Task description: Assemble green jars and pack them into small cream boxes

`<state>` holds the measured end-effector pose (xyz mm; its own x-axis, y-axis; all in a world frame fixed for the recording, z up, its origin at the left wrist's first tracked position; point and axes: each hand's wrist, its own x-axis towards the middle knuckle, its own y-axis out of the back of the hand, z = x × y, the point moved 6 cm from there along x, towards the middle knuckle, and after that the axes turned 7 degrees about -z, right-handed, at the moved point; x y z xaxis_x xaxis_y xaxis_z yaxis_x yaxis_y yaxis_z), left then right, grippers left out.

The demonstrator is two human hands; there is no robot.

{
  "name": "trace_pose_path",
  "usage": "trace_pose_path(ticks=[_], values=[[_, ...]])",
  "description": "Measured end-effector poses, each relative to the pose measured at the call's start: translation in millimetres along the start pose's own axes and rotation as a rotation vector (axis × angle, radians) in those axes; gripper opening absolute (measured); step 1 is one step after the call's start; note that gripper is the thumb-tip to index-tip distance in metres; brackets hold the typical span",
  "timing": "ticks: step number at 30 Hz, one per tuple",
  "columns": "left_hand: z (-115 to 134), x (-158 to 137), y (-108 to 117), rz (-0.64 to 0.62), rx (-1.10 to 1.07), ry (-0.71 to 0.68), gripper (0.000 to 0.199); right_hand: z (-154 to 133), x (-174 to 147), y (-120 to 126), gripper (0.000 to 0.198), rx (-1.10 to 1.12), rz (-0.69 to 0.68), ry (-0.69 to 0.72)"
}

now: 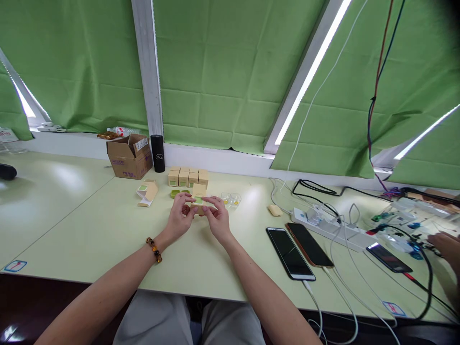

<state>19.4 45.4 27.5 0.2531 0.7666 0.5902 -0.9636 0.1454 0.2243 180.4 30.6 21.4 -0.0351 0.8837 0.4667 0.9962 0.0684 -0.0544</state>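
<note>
Small kraft box (pixel 199 201) is at centre frame, flap up, pinched between fingertips and thumbs of left hand (pixel 180 213) and right hand (pixel 218 218); can't tell if it touches the table (pixel 125 230). Row of similar boxes (pixel 183 178) sits just behind, green piece (pixel 175 193) partly hidden by left hand, clear plastic cups (pixel 232 199) near right hand. Two phones (pixel 291 254) lie lower right.

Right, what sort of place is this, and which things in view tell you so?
Probably a shared office or workroom, though I can't be certain: there's a long table, green blinds behind it, and a power strip with phones lying nearby.
</note>
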Motion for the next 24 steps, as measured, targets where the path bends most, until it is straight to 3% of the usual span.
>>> trace_pose_path(ticks=[14,18,24], values=[[29.5,-3.0,1.6,-0.002,0.557,-0.137,0.036,-17.5,-3.0,-1.0,0.027,-0.018,0.002,0.1],[21.6,-0.2,4.6,0.036,0.526,-0.099,0.043,-27.2,-6.6,-3.1,0.028,-0.035,-0.033,0.121],[-6.2,4.2,9.0,0.087,0.252,0.086,0.047,-42.3,-14.4,-9.9,0.032,-0.223,-0.121,0.204]])
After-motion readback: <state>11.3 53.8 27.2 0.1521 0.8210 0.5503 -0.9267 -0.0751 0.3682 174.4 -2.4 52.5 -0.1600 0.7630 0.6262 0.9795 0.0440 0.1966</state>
